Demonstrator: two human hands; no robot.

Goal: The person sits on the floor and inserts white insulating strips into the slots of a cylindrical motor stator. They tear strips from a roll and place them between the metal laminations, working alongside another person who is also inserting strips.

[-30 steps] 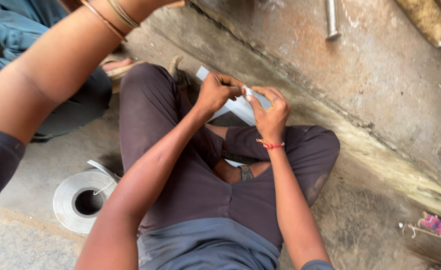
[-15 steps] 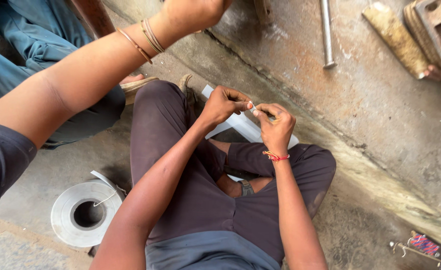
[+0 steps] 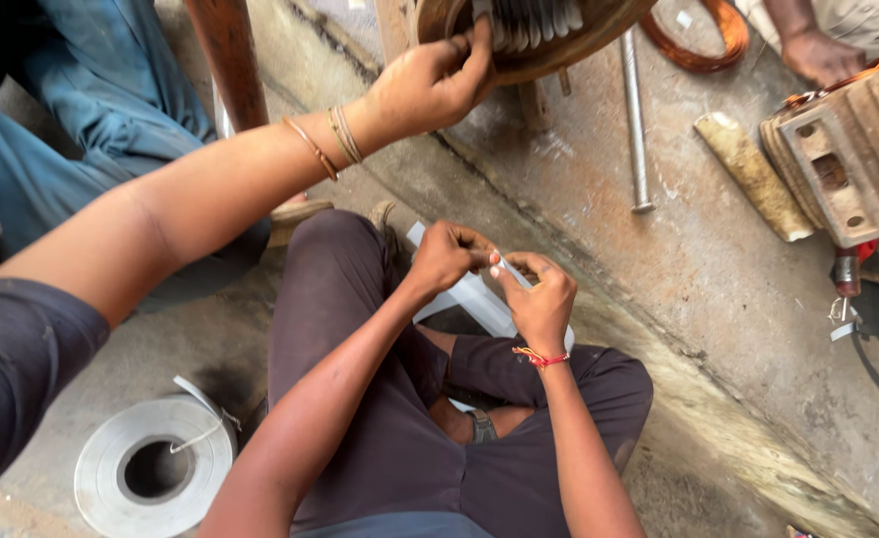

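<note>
Your arms are bare from above the elbow down to both hands, with no sleeves showing. Your right hand has a red thread band with a small yellow bit at the wrist; your left hand wears nothing. You wear dark maroon trousers and a grey-blue top at the waist.

By your left knee there's a grey roll of sheet strip on the floor. Ahead of you: long steel bolt, cream wooden block, copper wire coil, finned motor housing. Co-worker's bangled arm reaches a round stator.
</note>
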